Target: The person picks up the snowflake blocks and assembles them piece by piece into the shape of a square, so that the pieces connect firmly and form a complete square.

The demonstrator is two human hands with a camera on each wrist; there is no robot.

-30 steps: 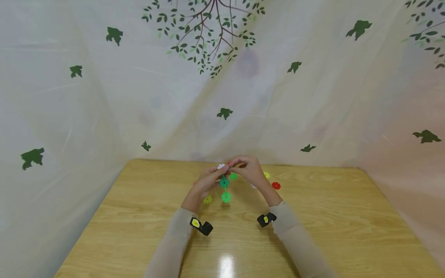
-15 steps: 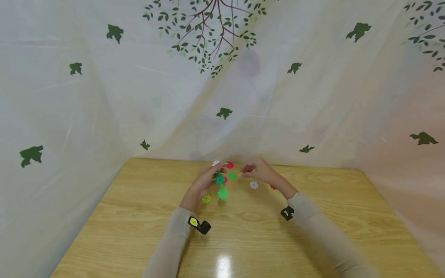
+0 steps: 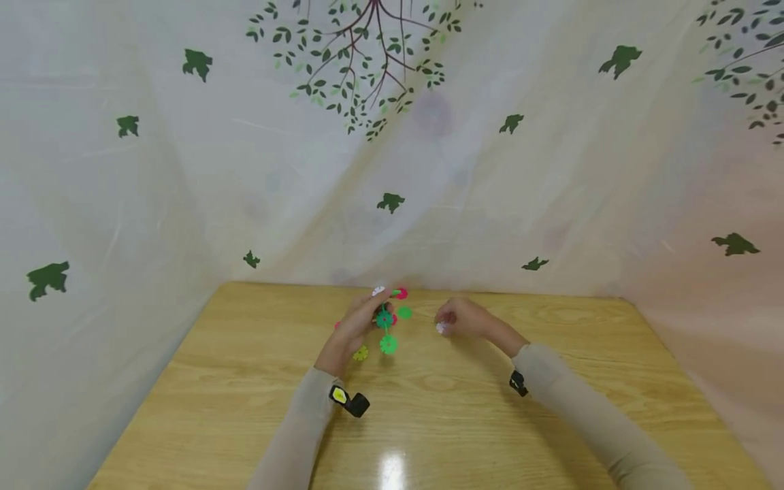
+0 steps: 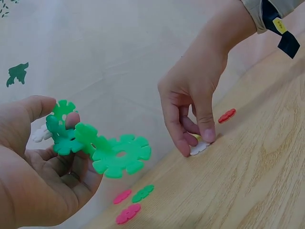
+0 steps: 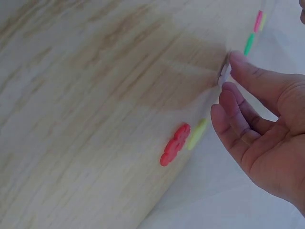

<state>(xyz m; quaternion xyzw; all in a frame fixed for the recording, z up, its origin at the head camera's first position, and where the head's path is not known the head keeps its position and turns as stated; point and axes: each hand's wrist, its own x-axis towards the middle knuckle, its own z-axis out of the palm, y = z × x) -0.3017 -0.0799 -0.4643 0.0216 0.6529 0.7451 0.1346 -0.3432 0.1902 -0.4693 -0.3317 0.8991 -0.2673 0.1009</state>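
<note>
My left hand holds a chain of interlocking flower-shaped plastic discs up off the table. In the left wrist view the chain has a teal disc near the fingers, a large bright green disc at the front, and a white disc partly behind the hand. My right hand is low over the table to the right, thumb and fingertips pinching a loose white flower disc. Seen from the right wrist, that white disc is tilted nearly edge-on between thumb and fingers.
Loose pink discs and a green disc lie on the wooden table between the hands. A yellow disc lies beside the left wrist. Past the right hand are a red disc and a yellow disc. A printed curtain hangs behind.
My right hand has left the chain, moved right and down to the table, and taken hold of the loose white disc. The left hand keeps the chain, shifted slightly left.
</note>
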